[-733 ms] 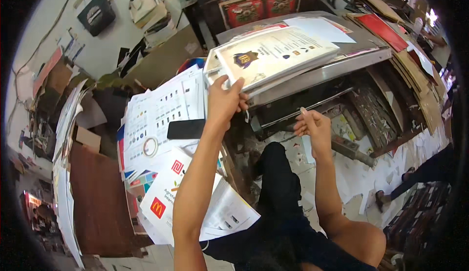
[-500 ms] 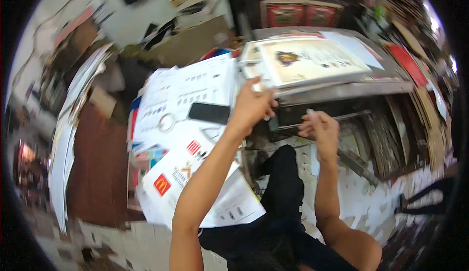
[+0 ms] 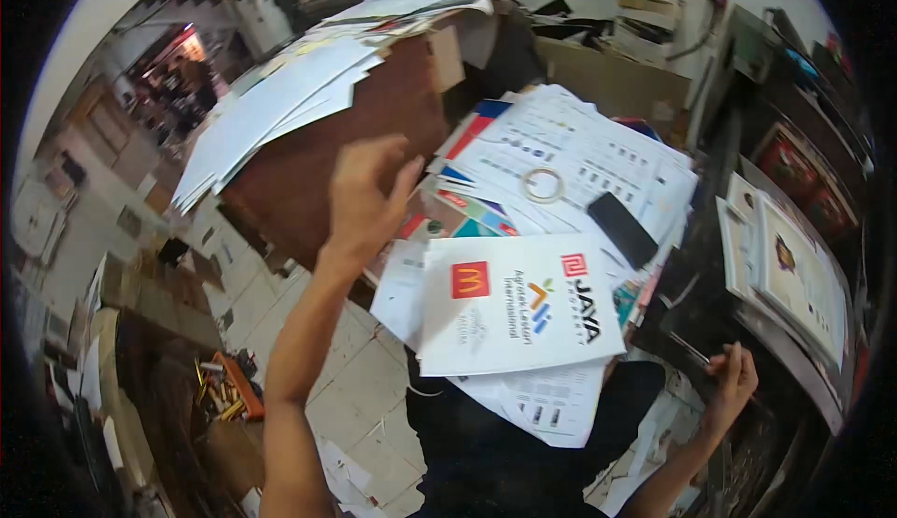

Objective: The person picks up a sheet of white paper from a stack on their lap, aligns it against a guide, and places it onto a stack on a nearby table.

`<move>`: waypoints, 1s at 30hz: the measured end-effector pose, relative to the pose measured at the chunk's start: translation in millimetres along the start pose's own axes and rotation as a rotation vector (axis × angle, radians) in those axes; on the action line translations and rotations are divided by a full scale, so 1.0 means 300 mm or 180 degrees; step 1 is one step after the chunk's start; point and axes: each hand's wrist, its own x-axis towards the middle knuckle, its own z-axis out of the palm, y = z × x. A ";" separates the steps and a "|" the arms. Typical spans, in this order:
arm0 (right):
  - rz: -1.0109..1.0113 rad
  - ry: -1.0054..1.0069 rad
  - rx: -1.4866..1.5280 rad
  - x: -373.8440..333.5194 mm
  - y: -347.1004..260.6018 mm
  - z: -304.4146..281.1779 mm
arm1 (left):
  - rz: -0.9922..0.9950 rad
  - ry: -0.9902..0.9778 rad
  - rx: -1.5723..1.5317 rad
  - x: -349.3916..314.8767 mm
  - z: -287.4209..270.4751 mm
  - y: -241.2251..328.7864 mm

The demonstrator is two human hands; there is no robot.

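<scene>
My left hand [image 3: 367,196] hangs above the brown cabinet side, left of the paper pile, slightly blurred. Its thumb and fingers are apart with nothing seen between them. Down at the right, my right hand [image 3: 733,383] is beside a dark open drawer [image 3: 680,331], fingers curled together; whatever they pinch, if anything, is too small to make out. A white sheet with coloured logos [image 3: 523,303] lies on the pile's near end, above my lap. Behind it are printed sheets [image 3: 570,135], a roll of tape [image 3: 543,184] and a black phone [image 3: 623,229].
Large white sheets [image 3: 290,98] overhang the brown cabinet [image 3: 280,191] at the left. A framed print [image 3: 794,256] rests on the worktop at the right. An orange tray of small tools [image 3: 238,385] stands low at the left. Paper scraps litter the tiled floor [image 3: 374,425].
The view has swung left. My left hand has left the framed print's side and moved left across the paper pile. My right hand stays near the drawer.
</scene>
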 end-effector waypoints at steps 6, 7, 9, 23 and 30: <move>-0.0143 -0.0663 0.0291 0.017 -0.061 0.213 | 0.0043 -0.0199 0.1640 0.196 -0.468 -0.375; -0.0227 -0.0784 0.0352 0.011 -0.080 0.263 | 0.0018 -0.0177 0.1668 0.187 -0.500 -0.469; -0.0399 -0.1067 0.0399 -0.007 -0.121 0.334 | -0.0685 -0.0964 0.2828 0.168 -0.547 -0.570; -0.2531 -0.1558 -0.0346 -0.052 -0.339 0.475 | 0.0436 0.0999 0.0657 0.307 -0.470 0.034; -0.3511 -0.0905 -0.1047 -0.081 -0.533 0.624 | -0.1040 -0.1317 -0.1875 0.301 -0.136 0.549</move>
